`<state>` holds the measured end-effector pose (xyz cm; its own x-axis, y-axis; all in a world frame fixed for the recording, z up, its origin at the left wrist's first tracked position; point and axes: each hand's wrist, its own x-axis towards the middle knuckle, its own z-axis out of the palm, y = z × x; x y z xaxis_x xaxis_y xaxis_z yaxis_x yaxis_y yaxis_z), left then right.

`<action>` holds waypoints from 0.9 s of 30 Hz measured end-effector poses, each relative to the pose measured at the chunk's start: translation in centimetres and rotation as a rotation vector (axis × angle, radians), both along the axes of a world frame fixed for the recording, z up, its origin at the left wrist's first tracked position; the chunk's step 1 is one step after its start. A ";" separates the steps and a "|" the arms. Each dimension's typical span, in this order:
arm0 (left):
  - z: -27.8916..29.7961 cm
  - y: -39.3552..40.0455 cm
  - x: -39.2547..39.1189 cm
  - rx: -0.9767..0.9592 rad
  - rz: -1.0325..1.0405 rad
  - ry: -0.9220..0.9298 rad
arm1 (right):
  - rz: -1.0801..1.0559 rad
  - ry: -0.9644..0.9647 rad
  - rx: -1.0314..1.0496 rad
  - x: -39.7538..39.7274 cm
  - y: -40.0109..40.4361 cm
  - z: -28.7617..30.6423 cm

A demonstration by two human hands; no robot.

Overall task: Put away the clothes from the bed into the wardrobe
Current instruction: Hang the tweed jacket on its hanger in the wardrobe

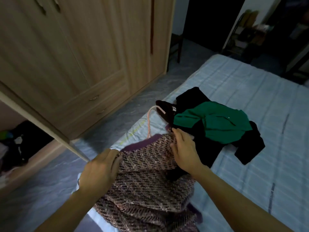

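Observation:
A pink and purple knitted garment (145, 185) with a purple neckband lies at the near edge of the bed (250, 91). My left hand (100, 169) grips its left shoulder at the neckband. My right hand (184, 149) holds the other shoulder, fingers curled into the knit. A pink hanger (150, 121) sticks out from the neckline. Behind lie a green garment (215, 123) and black clothes (247, 144) in a heap. The wooden wardrobe (83, 56) stands to the left, one door (33, 119) swung open.
Inside the open wardrobe compartment at the lower left lie dark clothes (21, 141). A strip of floor (147, 91) runs between bed and wardrobe. A dark doorway (209, 22) and a shelf rack (242, 30) are at the far end.

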<state>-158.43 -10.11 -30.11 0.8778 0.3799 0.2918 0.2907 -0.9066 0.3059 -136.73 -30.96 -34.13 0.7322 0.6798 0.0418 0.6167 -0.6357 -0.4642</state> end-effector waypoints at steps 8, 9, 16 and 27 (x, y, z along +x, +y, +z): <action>5.6 3.1 -3.1 0.153 -0.020 -0.088 | 0.192 0.084 -0.083 0.9 3.1 5.6; 6.3 3.4 -3.5 0.153 -0.019 -0.092 | 0.201 0.100 -0.062 0.9 3.3 6.0; 11.9 5.9 -6.8 0.190 0.005 -0.149 | 0.209 0.035 0.106 -2.0 5.5 10.8; 20.8 12.5 -15.4 0.301 0.163 -0.306 | 0.244 -0.234 0.472 -10.2 11.4 22.3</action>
<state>-173.82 2.41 -9.36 0.6700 0.3645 0.6467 0.3746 -0.9181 0.1294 -146.96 -19.53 -11.85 0.4915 0.6961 0.5234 0.8398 -0.2197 -0.4965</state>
